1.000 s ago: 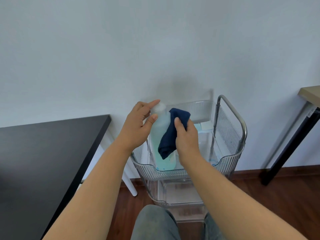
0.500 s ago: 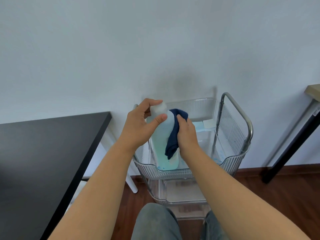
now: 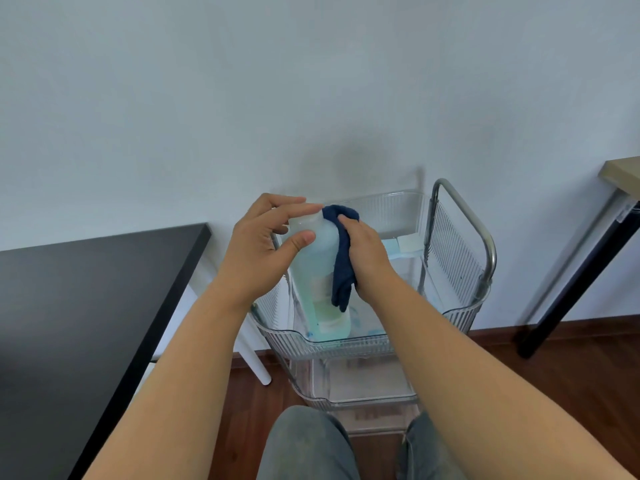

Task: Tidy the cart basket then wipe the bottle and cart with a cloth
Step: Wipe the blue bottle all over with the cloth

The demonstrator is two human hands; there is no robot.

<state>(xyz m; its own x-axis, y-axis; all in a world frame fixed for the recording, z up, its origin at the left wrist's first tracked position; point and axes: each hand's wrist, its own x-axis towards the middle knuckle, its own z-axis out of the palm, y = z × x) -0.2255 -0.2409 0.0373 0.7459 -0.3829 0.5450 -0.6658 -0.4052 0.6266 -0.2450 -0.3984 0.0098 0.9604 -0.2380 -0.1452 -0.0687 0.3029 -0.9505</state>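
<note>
- Our left hand [image 3: 258, 251] grips the top of the pale blue bottle [image 3: 318, 271], thumb pressed on its front near the shoulder and the fingers curled round the cap end.
- Our right hand [image 3: 369, 254] is closed around a dark blue cloth [image 3: 343, 268] and presses it against the bottle's right side; the cloth bunches over the bottle's upper shoulder and a loose tail hangs down past the middle of the bottle.
- The bottle stands in the top basket [image 3: 346, 342] of the clear ribbed cart [image 3: 460, 306], near the basket's front left corner, leaning slightly toward us at the top. Its base touches the basket floor.
- Behind our right hand, toward the back of the same basket, lie a light blue flat thing and a small white block [image 3: 408, 242]; we cannot tell what they are.
- A metal handle [image 3: 467, 223] arches over the cart's right side.
- A lower clear tier [image 3: 360, 386] of the cart shows beneath the basket.
- A black table [image 3: 86, 306] sits to the left of the cart, well apart from the bottle, and a light-topped table with a black leg [image 3: 581, 278] stands to the right.
- Our knees in grey trousers [image 3: 308, 445] show at the bottom edge, just in front of the cart, over a dark wooden floor [image 3: 571, 368].
</note>
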